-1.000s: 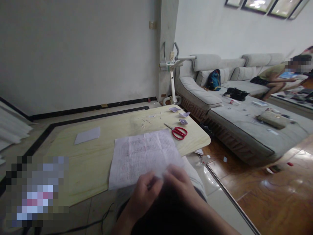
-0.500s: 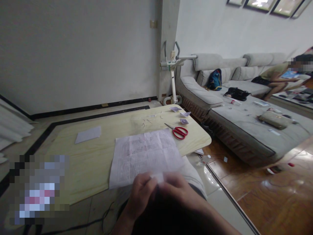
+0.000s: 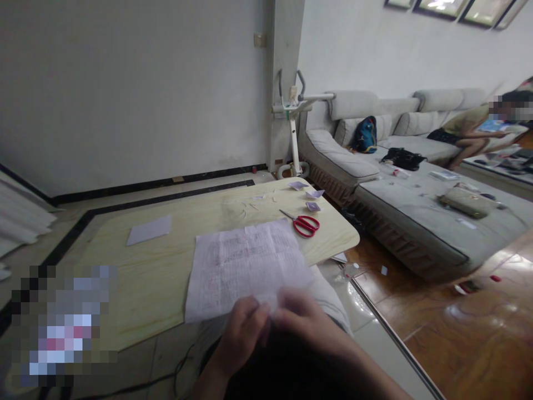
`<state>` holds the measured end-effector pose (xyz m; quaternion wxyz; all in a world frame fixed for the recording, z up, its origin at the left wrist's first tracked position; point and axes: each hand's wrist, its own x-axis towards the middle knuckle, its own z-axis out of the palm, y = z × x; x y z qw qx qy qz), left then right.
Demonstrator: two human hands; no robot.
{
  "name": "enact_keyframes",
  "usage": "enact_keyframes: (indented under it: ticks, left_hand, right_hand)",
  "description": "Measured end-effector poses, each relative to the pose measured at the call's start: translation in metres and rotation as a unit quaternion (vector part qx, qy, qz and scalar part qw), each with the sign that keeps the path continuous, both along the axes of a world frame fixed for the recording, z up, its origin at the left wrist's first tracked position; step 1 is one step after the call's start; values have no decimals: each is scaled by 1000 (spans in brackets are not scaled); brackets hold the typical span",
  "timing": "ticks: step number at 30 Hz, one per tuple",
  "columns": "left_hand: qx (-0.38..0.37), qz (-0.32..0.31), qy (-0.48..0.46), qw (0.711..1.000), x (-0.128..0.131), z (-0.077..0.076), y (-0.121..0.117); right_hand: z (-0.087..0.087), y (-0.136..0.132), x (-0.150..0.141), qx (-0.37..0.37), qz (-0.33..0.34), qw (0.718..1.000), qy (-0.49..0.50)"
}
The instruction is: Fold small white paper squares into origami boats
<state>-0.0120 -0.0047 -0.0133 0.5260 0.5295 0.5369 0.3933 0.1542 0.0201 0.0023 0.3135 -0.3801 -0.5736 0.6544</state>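
Leftmost, showing a blank sheet (image 3: 149, 230) on the surface (image 3: 141, 283), then a printed sheet (image 3: 245, 261); pinching small white paper (image 3: 267, 301) near its lower edge in the left hand's (image 3: 245, 329) grip; meeting the right hand (image 3: 300, 315), grip too blurred to tell; farther right, showing red-handled scissors (image 3: 306, 225).

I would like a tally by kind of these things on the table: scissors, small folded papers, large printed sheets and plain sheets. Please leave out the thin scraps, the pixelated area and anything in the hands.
Scissors: 1
Small folded papers: 3
Large printed sheet: 1
Plain sheet: 1
Total: 6
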Motion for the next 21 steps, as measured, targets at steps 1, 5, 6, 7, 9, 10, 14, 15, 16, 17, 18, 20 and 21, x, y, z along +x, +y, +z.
enact_keyframes:
  ticks: [1, 5, 6, 7, 9, 10, 14, 15, 16, 17, 18, 20, 21]
  left_hand:
    - [-8, -27, 15, 999, -1, 1, 0]
    - [-42, -99, 68, 992, -3, 6, 3]
    - [-35, -84, 77, 993, -2, 6, 3]
    - [-22, -69, 86, 994, -1, 7, 4]
    - [15, -59, 104, 993, 1, 7, 5]
    - [36, -67, 115, 990, 2, 7, 5]
    - [81, -80, 155, 981, 4, 8, 6]
    - [89, -81, 161, 980, 3, 8, 6]
    - [98, -84, 168, 977, 3, 9, 5]
    - [110, -92, 179, 973, 2, 10, 5]
    - [125, -102, 193, 968, 1, 12, 5]
    - [148, -133, 228, 953, -1, 15, 4]
    - [157, -146, 245, 946, -2, 16, 4]
  right_hand:
    - [1, 1, 1, 10, -3, 1000, 1]
    - [0, 3, 1, 41, -6, 999, -3]
    - [-1, 2, 1, 50, -15, 999, -4]
    - [-3, 2, 0, 59, -30, 998, -3]
    - [-7, 1, -3, 78, -72, 994, 0]
    - [-10, 1, -4, 87, -93, 992, 1]
    - [-14, 2, -3, 88, -130, 987, 13]
    - [-13, 3, -2, 83, -121, 989, 14]
    - [-11, 4, 0, 83, -108, 991, 9]
    - [-9, 5, 3, 92, -94, 991, -3]
    - [-6, 6, 5, 110, -83, 990, -20]
    - [-2, 8, 10, 151, -67, 985, -51]
    - [-1, 9, 11, 165, -59, 983, -59]
